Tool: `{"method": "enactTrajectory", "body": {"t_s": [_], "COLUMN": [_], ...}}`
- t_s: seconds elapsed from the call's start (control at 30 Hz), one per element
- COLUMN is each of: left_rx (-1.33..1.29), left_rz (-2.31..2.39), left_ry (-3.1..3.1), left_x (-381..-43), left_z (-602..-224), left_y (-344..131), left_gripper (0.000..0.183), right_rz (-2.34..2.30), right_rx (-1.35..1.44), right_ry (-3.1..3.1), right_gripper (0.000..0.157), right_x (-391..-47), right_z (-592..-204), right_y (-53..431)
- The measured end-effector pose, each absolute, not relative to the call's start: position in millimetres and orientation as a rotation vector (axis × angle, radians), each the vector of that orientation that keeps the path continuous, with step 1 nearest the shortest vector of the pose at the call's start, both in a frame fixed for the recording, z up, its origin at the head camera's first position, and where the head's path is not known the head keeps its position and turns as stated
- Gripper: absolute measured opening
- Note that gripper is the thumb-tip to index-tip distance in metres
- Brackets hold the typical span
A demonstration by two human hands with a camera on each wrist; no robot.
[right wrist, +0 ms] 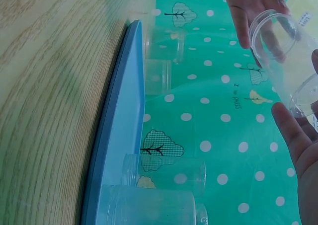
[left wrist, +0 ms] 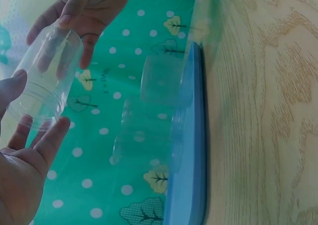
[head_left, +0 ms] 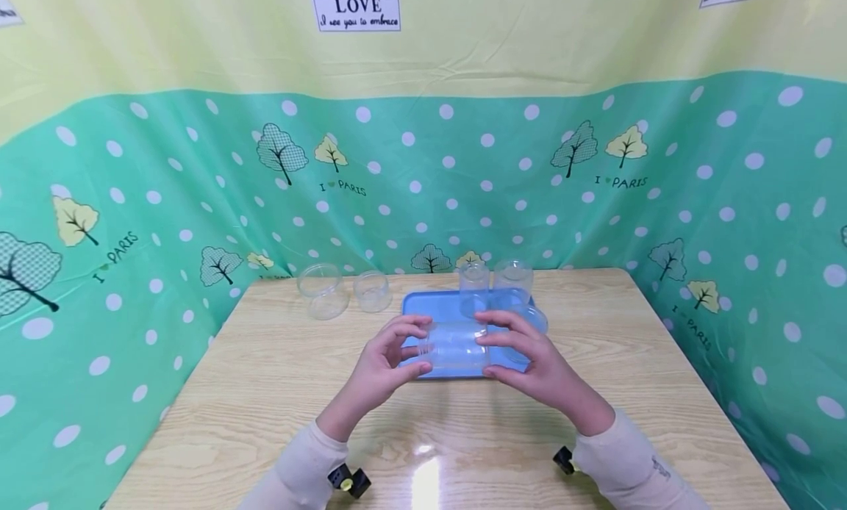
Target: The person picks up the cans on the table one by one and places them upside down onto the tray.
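Over a wooden counter (head_left: 265, 392), holding a clear jar (head_left: 455, 346) sideways between left hand (head_left: 384, 359) and right hand (head_left: 532, 354), gripped toward either end, not yet set down. Beyond the right hand, apparently done with other jars (head_left: 473, 284) on a blue tray (head_left: 430, 302); beyond the left hand, seemingly left with two tubs (head_left: 373, 293) off the tray.

This looks like a small curtained-off booth, in what sort of building cannot be told, for printed fabric (head_left: 433, 168) in yellow and green, with trees, dots and Paris lettering, hangs behind and along both sides of a plain wood-grain worktop (head_left: 291, 370).
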State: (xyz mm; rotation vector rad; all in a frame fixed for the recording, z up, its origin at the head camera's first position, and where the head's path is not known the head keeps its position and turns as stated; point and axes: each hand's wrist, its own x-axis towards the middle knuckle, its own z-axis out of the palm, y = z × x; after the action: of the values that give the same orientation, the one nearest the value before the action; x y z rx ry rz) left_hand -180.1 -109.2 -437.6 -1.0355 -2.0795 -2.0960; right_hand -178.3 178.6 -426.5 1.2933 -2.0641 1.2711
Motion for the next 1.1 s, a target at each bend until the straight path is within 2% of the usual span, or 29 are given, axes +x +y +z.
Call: {"method": "enactTrajectory", "body": {"t_s": [0.8,1.1], "left_rx": [-1.088,-1.118], "left_rz": [-2.105,-1.936], "left_ry": [-2.011,-2.026], "left_x": [-183.7,-189.6], "left_z": [-437.3,-436.3], "left_y": [-114.0,-118.8], "left_gripper": [0.045,0.048], "right_rz": [1.28,1.225], "right_rx": [1.247,1.226], "right_ry": [-2.099,-2.127], "right_gripper": [0.057,0.055], "right_x": [-178.5,-186.4], "right_z": [-426.0,-430.7], "right_y": [181.4,185.4]}}
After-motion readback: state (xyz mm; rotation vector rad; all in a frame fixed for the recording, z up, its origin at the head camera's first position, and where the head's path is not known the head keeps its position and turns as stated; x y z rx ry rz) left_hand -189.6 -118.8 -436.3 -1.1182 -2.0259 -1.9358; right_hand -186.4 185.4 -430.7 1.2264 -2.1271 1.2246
